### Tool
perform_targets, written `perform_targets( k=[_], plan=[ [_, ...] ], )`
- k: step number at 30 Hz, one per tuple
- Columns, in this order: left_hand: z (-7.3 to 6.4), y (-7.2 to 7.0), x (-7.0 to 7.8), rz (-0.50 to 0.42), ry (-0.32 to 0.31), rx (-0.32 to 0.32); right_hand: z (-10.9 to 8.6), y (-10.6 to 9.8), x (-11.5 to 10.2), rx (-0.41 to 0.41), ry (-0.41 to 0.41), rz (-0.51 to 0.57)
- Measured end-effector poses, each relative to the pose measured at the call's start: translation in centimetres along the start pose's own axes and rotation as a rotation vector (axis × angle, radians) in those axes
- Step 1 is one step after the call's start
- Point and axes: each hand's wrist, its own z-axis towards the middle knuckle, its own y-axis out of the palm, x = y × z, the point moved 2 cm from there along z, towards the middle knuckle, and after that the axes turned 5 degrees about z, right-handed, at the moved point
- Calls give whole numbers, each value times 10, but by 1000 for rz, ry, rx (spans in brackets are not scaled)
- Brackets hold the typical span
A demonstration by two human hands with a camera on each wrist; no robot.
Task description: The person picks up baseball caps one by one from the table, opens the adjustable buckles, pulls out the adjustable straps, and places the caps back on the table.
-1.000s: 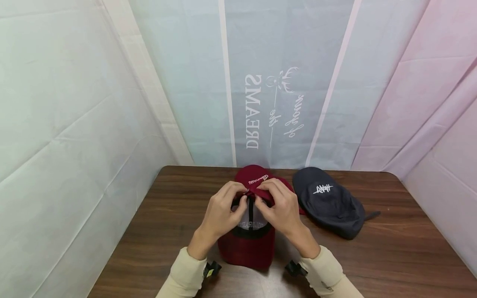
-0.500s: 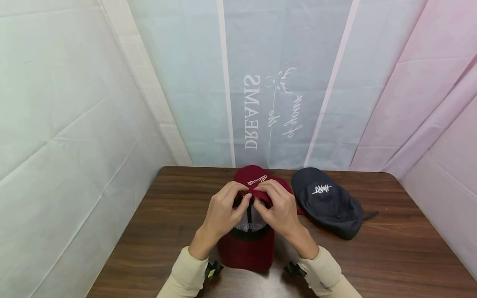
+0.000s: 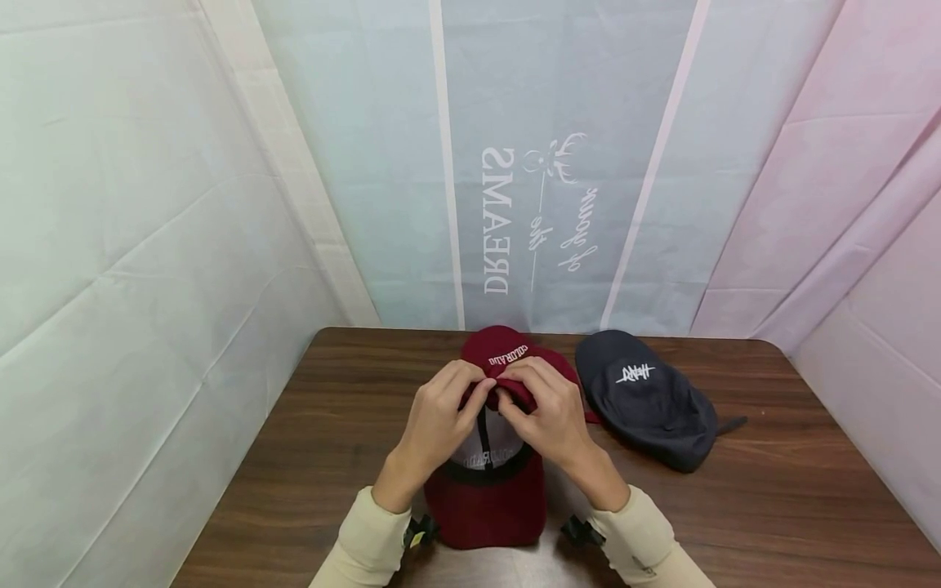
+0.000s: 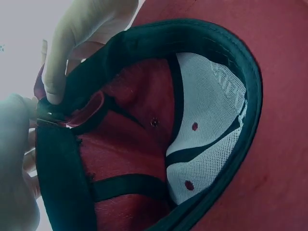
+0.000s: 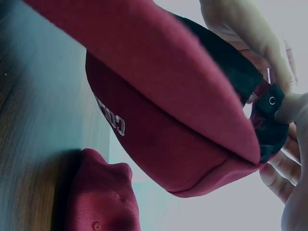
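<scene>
Both hands hold a maroon baseball cap (image 3: 485, 506) by its back strap, its inside turned up and its brim toward the person. My left hand (image 3: 434, 416) pinches the strap from the left, and my right hand (image 3: 551, 412) pinches it from the right, fingertips nearly meeting. Dark sweatband (image 4: 216, 36), pale mesh front lining (image 4: 207, 101) and a metal strap buckle (image 4: 48, 122) show in the left wrist view. In the right wrist view a strap end with a small metal eyelet (image 5: 272, 100) is between the fingers. Fingers hide part of the strap.
A second maroon cap (image 3: 496, 336), lettered COLORADO, lies just behind the hands. To its right is a navy cap (image 3: 657, 408) with white lettering and a loose strap end. All are on a dark wood table (image 3: 353, 367), with fabric curtains (image 3: 382, 163) around it.
The held cap's brim has tipped slightly lower, toward the person, showing more of the lining. The fingertips have shifted a little at the strap. The other caps stay put.
</scene>
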Motion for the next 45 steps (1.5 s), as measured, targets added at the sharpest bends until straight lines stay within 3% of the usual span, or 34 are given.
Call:
perform_targets(
  k=[5,12,16,25,32,38,45],
  plan=[
    [-1,-1,0,-26,0,10,0,-1,1,5,37,1],
    [-2,-2,-2,-48,-35,75,-2,-1,3,3,86,46],
    [-2,-2,-2,-61,-59,85,-2,-1,3,-12,67,71],
    [-2,3,0,-91,-44,-3,0,-2,-2,-62,-68,-52],
    [0,2,3,-79,-81,-67,3,-8,-2,-69,-122,-140],
    [4,2,6,-27,-110,-88,4,-12,-2,-103,-98,-176],
    [4,7,9,-21,-110,-58,5,-15,-1,-173,-57,-218]
  ],
)
